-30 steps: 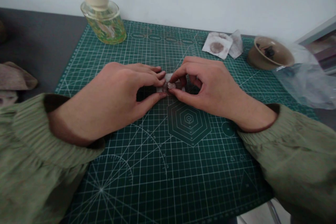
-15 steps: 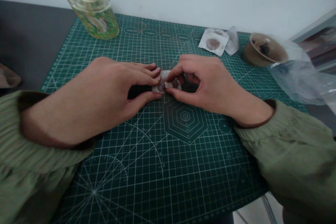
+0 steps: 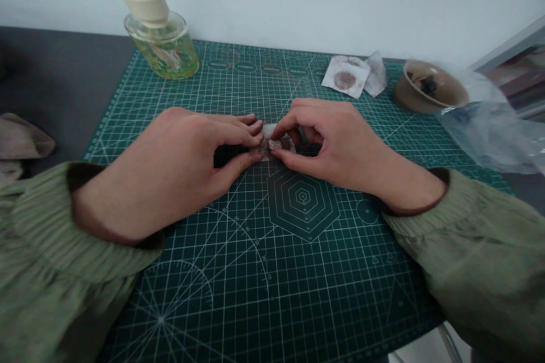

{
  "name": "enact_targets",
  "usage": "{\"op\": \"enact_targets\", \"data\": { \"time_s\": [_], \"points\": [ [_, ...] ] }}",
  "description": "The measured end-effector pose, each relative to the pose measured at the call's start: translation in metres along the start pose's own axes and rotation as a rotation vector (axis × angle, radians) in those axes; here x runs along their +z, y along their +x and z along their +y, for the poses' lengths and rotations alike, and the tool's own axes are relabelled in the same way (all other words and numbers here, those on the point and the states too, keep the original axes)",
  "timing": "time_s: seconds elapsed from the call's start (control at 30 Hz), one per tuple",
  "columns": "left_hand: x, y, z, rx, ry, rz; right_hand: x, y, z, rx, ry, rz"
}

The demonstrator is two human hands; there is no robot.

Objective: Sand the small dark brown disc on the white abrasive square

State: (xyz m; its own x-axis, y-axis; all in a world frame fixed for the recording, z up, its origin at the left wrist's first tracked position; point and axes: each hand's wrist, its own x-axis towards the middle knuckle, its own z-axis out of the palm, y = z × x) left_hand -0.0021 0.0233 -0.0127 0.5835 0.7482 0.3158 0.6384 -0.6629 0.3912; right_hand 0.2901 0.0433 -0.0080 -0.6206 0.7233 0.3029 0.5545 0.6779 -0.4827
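Held: a small crinkled white paper packet (image 3: 268, 146) with a round, pale, glossy piece (image 3: 275, 144) at its centre, mid-mat between my hands. I judge it light and soft, likely to tear at the folds, and best taken by its edges between fingertips and thumb.

Hands: my left hand (image 3: 179, 173) and my right hand (image 3: 336, 142) are together, fingers and thumbs of both pinching the packet from either side. Beneath them lies a dark strip (image 3: 230, 156), too shaded to tell what it is.

Containers: a tilted brown glazed ceramic bowl (image 3: 428, 91) holding dark lumps (image 3: 428, 85), with a crumpled clear plastic bag (image 3: 489, 130) lapping its rim; a clear patterned glass bottle (image 3: 162, 51) with a cream collar and wooden stick, contents uncertain.

Also: a square white paper sheet with a round brown stain (image 3: 344, 76), crumpled white tissue (image 3: 377, 76), a green gridded cutting mat (image 3: 298, 295)
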Motion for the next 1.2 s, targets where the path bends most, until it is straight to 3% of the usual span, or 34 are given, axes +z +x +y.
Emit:
{"op": "enact_targets", "data": {
  "time_s": [0.47,0.9,1.07,1.2],
  "points": [
    [-0.0005,-0.0009,-0.0014,-0.004,-0.046,0.006,0.0027,-0.0006,-0.0046,0.014,-0.075,0.015],
    [0.0013,0.0006,-0.0029,-0.002,-0.017,0.013,0.0040,-0.0032,-0.0043,0.007,-0.009,0.020],
    [0.0012,0.0004,-0.0038,-0.001,-0.070,0.027,0.0042,-0.0014,-0.0047,0.081,-0.015,0.014],
    [0.0015,-0.0001,-0.0054,-0.019,-0.075,0.019,0.0060,-0.0010,-0.0047,0.021,0.009,0.004]
  ]
}}
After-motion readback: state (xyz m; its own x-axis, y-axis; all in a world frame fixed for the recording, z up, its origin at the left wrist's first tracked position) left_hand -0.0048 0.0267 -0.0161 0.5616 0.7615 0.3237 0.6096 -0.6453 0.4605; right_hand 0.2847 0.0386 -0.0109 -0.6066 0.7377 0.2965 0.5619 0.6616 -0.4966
